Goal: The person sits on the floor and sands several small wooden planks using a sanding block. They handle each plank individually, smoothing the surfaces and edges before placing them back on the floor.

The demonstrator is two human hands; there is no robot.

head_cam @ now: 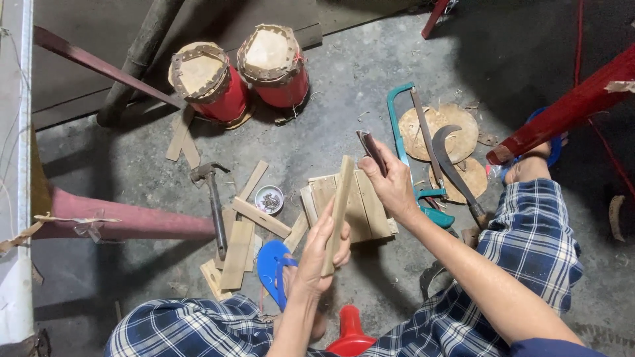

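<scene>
Wooden slat (337, 211) is standing nearly upright at frame centre, the left hand (317, 254) gripping its lower part. Just right, the right hand (390, 182) is clasping a dark knife (372, 151). Behind lie boards (350, 205), a hacksaw (407, 145), a hammer (213, 198) and two red drums (241, 73).

I see my left hand (316, 254) gripping a narrow wooden slat (338, 211), tilted toward one o'clock. My right hand (391, 184), at two o'clock from it, holds a dark blade (371, 149) against the slat's upper end. Stacked boards (360, 205) lie beneath; a hammer (213, 198) lies at nine o'clock, two red drums (238, 73) at eleven.
</scene>
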